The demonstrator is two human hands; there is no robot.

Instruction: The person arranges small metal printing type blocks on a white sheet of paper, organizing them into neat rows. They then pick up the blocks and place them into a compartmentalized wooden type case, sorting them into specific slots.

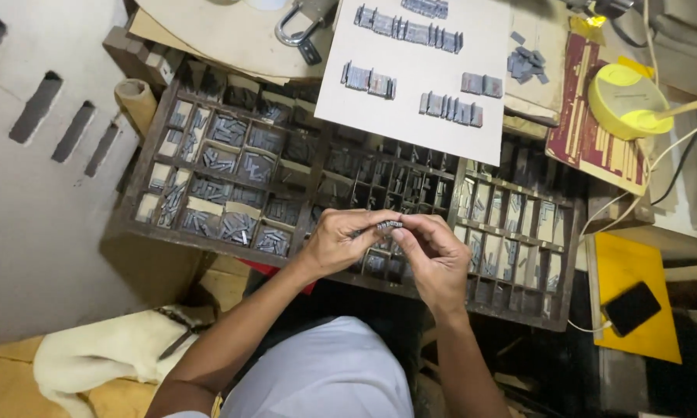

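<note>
Two hands met over the near edge of a wooden type case [155, 147]. Left hand [341, 241] and right hand [434, 251] each pinched, fingertips closed, one end of a short row of metal type [387, 226], held just above the case's middle compartments. Dog [108, 352] lay near, lower left, beside the person's elbow. Phone [632, 307] rested on a yellow sheet, right, well apart. Beyond the case's far edge: white card [418, 66] bearing set type rows; padlock [298, 27]; yellow lamp [623, 101], far right.
</note>
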